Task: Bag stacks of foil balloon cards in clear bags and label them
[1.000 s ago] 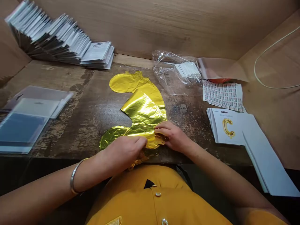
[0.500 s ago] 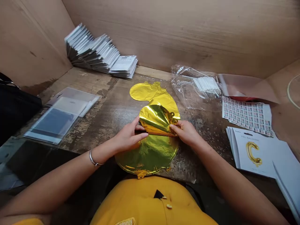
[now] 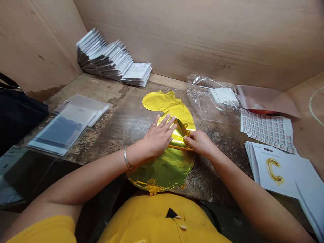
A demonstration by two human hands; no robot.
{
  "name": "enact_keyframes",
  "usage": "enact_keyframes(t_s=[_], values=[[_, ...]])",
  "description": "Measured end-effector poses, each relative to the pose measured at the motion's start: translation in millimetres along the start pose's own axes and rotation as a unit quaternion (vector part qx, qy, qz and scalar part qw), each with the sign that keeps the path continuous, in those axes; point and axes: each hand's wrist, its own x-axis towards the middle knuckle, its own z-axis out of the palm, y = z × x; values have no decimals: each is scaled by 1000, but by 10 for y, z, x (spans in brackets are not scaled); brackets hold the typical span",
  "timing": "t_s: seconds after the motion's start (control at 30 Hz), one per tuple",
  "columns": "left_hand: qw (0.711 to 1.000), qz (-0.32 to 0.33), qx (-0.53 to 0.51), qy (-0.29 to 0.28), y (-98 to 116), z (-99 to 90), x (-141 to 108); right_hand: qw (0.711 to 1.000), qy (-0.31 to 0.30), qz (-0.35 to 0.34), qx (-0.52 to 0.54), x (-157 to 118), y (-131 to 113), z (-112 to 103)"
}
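A flat gold foil balloon [image 3: 162, 172] lies on the wooden table in front of me, its round lower part near the table edge and its curved upper part reaching away. Across its middle is a folded-over section of shiny foil. My left hand [image 3: 160, 136] rests palm down on that fold, fingers spread. At the fold's right end, my right hand [image 3: 199, 141] pinches the foil between thumb and fingers, beside a small foil tab.
White packets [image 3: 108, 57] stand in a leaning row at the back left. Clear sleeves [image 3: 68, 121] lie left. Right are a plastic bag of white sticks [image 3: 224, 96], sticker sheets [image 3: 268, 130] and cards with a gold C [image 3: 274, 170].
My left hand has moved right and forward from the fold's left edge onto its top, fingers now spread flat. The fold looks flatter. My right hand keeps its pinch.
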Motion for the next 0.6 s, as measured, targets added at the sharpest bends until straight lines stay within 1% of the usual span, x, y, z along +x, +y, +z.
enact_keyframes(t_s=[0.03, 0.07, 0.1, 0.17, 0.2, 0.23, 0.27, 0.3, 0.33, 0.37, 0.4, 0.47, 0.5, 0.53, 0.57, 0.6], values=[[999, 8, -4, -32, -7, 68, 31, 1000, -10, 3, -16, -21, -18, -10], [998, 3, -9, -63, -17, 135, 52, 999, -5, 8, -41, -51, -39, -17], [996, -5, -14, -87, -27, 193, 62, 997, 24, 9, -72, -87, -62, -20], [994, -13, -22, -105, -39, 274, 62, 982, 136, -16, -127, -160, -105, 4], [994, -10, -23, -104, -41, 294, 57, 970, 188, -52, -144, -188, -120, 33], [994, -7, -23, -102, -46, 303, 52, 960, 214, -101, -152, -204, -127, 74], [995, -3, -24, -101, -56, 301, 47, 954, 207, -159, -150, -209, -126, 125], [995, -1, -25, -100, -77, 288, 43, 951, 170, -213, -144, -203, -116, 183], [995, -3, -25, -101, -110, 264, 39, 950, 125, -251, -138, -190, -99, 243], [994, -11, -25, -104, -156, 228, 36, 949, 86, -270, -134, -172, -79, 298], [993, -32, -23, -110, -211, 181, 32, 951, 62, -272, -131, -155, -59, 346], [987, -119, -8, -110, -318, 66, 20, 958, 44, -253, -131, -130, -34, 404], [982, -165, 5, -95, -353, 8, 11, 960, 41, -246, -131, -124, -33, 415], [979, -191, 17, -73, -367, -41, 0, 960, 39, -242, -132, -122, -41, 416], [981, -184, 26, -49, -356, -72, -12, 960, 38, -241, -133, -124, -55, 409], [988, -148, 29, -32, -323, -83, -27, 960, 37, -242, -134, -128, -72, 395]])
